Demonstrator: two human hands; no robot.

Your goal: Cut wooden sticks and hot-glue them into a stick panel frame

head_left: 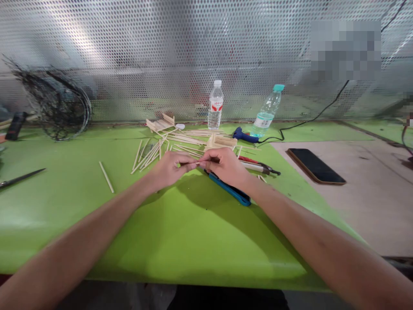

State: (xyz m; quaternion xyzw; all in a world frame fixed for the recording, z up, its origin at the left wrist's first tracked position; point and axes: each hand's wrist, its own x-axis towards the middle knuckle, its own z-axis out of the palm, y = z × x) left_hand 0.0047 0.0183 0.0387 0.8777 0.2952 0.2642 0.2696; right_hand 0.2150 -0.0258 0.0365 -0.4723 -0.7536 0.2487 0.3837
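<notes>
Left hand (169, 168) and right hand (222, 165) pinch thin stick (197, 164) together mid-tabletop (180, 232); blue cutter (229, 189) beneath right wrist, stick pile (167, 148), 2 bottles (215, 105) behind.

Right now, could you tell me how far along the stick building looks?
Two small stick frames and already stand assembled at the back of the green table. The left hand and right hand pinch one thin stick between them. Many loose sticks lie unused, so plenty seems left.
</notes>
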